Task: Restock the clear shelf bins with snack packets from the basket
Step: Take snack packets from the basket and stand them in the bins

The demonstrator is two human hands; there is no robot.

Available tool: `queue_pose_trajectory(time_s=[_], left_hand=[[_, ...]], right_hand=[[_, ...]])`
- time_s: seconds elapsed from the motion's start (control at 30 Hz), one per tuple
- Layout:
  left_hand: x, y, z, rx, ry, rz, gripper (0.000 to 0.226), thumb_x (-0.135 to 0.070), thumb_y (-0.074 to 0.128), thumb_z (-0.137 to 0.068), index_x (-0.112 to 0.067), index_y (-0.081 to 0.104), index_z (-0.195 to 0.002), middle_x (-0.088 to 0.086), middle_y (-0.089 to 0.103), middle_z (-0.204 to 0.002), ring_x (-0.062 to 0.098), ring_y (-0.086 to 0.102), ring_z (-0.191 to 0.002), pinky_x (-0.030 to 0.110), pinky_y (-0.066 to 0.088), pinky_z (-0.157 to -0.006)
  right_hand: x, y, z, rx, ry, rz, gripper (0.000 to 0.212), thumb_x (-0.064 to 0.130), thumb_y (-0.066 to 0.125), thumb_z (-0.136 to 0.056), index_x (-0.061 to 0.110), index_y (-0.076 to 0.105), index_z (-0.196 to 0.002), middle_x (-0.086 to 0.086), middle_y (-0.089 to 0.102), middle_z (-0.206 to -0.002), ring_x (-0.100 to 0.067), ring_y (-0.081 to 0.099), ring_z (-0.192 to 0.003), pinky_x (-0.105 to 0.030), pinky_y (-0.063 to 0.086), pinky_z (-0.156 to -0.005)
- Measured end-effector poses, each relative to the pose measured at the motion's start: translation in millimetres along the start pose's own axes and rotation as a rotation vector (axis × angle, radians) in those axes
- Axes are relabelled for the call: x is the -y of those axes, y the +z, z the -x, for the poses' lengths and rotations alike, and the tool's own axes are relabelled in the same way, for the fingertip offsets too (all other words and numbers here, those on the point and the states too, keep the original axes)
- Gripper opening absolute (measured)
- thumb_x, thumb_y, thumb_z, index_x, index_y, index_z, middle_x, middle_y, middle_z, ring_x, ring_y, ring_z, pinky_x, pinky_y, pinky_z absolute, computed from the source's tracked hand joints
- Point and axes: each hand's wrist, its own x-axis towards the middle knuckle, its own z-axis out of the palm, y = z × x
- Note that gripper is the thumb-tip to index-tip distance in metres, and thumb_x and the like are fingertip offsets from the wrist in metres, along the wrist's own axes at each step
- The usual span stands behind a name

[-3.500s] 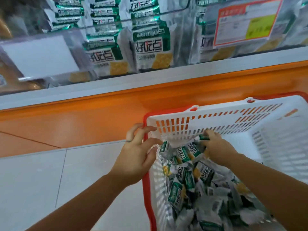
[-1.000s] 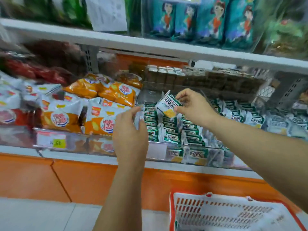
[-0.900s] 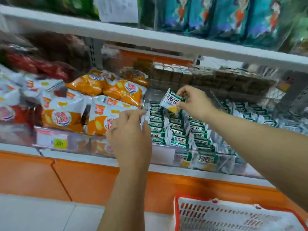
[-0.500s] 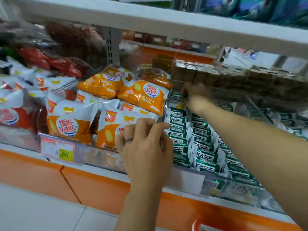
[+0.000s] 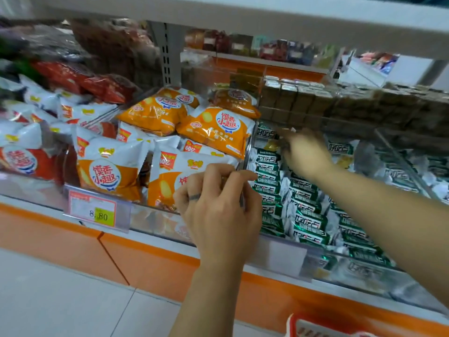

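Observation:
The clear shelf bin holds rows of green-and-white snack packets. My right hand reaches deep into the bin's back left corner, its blurred fingertips pinching the edge of one snack packet that stands upright behind the rows. Nearer to me, my left hand has its fingers curled over the top edge of the clear divider between this bin and the orange bags. Only a red-and-white corner of the basket shows at the bottom edge.
The bin to the left is piled with orange and white chip bags and carries a price tag on its front. Brown blocks are stacked behind the green packets. A white shelf hangs low overhead. Grey floor tiles lie below left.
My right hand carried one packet from above the rows to the back of the bin. My left hand stayed on the divider. The view moved closer, and the basket slid almost out of sight.

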Motion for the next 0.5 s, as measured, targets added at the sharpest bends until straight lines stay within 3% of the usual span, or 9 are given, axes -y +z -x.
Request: queue_pose_trajectory(time_s=[0.1,0.23,0.33,0.4,0.5], left_hand=[[0,0,0,0.005,0.000,0.005,0.016,-0.018,0.060,-0.076,-0.030,0.071,-0.079,-0.005,0.060,-0.082,0.019,0.046,-0.076,0.033,0.027,-0.077],[-2,-5,1,0.027,0.009,-0.042,0.016,-0.018,0.060,-0.078,-0.029,0.070,-0.081,-0.004,0.061,-0.084,0.025,0.051,-0.074,0.036,0.029,-0.077],[-16,-18,5,-0.008,0.052,-0.023,0.019,-0.013,0.060,-0.078,-0.028,0.070,-0.084,-0.003,0.062,-0.085,0.023,0.048,-0.076,0.036,0.029,-0.077],[-31,-28,13,0.013,0.129,0.067,0.020,-0.010,0.060,-0.077,-0.025,0.070,-0.086,-0.002,0.062,-0.085,0.022,0.048,-0.075,0.036,0.030,-0.074],[-58,-38,37,0.200,0.245,0.316,0.016,-0.011,0.054,-0.080,-0.017,0.067,-0.089,0.002,0.059,-0.087,0.020,0.054,-0.074,0.031,0.038,-0.066]], right_hand=[[2,-15,24,0.076,-0.027,-0.088,0.046,0.010,0.050,-0.092,0.028,0.052,-0.134,-0.011,0.068,-0.106,-0.031,0.057,-0.100,-0.038,0.043,-0.086],[14,-46,80,-0.037,-0.023,-0.351,0.028,0.015,0.057,-0.092,0.024,0.066,-0.117,0.004,0.066,-0.104,-0.019,0.048,-0.111,-0.039,0.035,-0.098],[24,-64,137,-0.290,-0.058,-0.517,0.016,0.011,0.061,-0.088,0.017,0.073,-0.096,0.015,0.061,-0.089,-0.007,0.054,-0.091,-0.029,0.042,-0.086],[28,-65,171,-0.435,-0.062,-0.580,0.017,0.014,0.056,-0.085,0.012,0.072,-0.087,0.010,0.064,-0.081,-0.006,0.056,-0.079,-0.019,0.043,-0.075],[30,-54,217,-0.574,0.078,-0.683,0.021,0.016,0.050,-0.083,0.008,0.070,-0.083,0.002,0.061,-0.071,-0.005,0.053,-0.067,-0.014,0.041,-0.063]])
